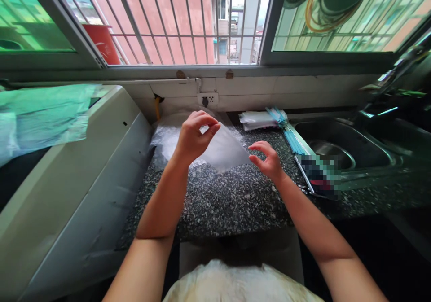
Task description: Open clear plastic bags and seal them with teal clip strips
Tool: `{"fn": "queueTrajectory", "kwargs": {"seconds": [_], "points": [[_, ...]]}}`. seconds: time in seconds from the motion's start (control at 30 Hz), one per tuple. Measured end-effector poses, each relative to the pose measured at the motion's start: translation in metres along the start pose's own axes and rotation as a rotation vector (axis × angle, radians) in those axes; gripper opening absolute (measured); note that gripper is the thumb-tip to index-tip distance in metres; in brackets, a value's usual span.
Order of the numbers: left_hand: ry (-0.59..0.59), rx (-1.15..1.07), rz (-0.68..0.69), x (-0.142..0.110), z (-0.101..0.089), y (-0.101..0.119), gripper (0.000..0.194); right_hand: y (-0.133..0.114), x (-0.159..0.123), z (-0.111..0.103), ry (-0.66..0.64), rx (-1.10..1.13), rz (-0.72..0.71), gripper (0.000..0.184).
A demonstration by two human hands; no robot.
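My left hand (197, 136) is closed in a pinch on the upper corner of a frosted clear plastic bag (229, 147). The bag hangs at a slant over the dark speckled counter (229, 203), its right corner reaching toward my right hand (267, 159). That hand is held with thumb and fingers apart, close to the bag's edge; whether the thumb touches it I cannot tell. Behind and below my left hand lies a pile of clear plastic bags (168, 136) on the counter.
On the right are a stack of clear packets (257, 120), blue strips (293, 141), a partly blurred-out flat object (319, 176) and a metal sink (377, 151). A pale cabinet-like unit (111, 158) with green plastic film (43, 118) stands left. A socket (208, 99) is on the back wall.
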State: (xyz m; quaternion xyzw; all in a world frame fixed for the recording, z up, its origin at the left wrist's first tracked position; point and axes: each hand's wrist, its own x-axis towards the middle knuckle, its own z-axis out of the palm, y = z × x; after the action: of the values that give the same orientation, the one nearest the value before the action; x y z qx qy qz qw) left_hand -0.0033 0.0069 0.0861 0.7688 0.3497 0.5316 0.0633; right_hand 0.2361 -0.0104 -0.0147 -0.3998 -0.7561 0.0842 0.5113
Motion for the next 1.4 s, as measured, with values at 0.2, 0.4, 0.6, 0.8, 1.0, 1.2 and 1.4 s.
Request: {"fn": "queueTrajectory", "kwargs": {"seconds": [0.2,0.4,0.6,0.8,1.0,1.2,1.4], "points": [[0.014,-0.024,0.032,-0.001,0.003,0.003,0.011,-0.010,0.010,0.006,-0.030,0.012,-0.042,0.018],[0.000,-0.026,0.030,-0.001,0.004,0.002,0.012,-0.007,0.008,0.006,0.001,0.013,-0.020,0.018],[-0.005,-0.022,0.038,-0.001,0.005,0.004,0.011,-0.009,0.007,0.006,-0.007,0.006,-0.036,0.016],[-0.014,-0.008,0.047,-0.003,0.007,0.006,0.012,-0.010,0.008,0.003,-0.009,-0.009,-0.056,0.017],[-0.032,0.002,0.062,-0.004,0.008,0.010,0.013,-0.018,0.019,0.004,0.005,-0.004,-0.136,0.013],[-0.029,-0.004,0.055,-0.003,0.006,0.011,0.012,-0.025,0.024,0.010,0.033,-0.013,-0.168,0.014],[-0.020,-0.018,0.061,-0.003,0.006,0.009,0.011,-0.026,0.024,0.011,0.024,-0.018,-0.153,0.014]]}}
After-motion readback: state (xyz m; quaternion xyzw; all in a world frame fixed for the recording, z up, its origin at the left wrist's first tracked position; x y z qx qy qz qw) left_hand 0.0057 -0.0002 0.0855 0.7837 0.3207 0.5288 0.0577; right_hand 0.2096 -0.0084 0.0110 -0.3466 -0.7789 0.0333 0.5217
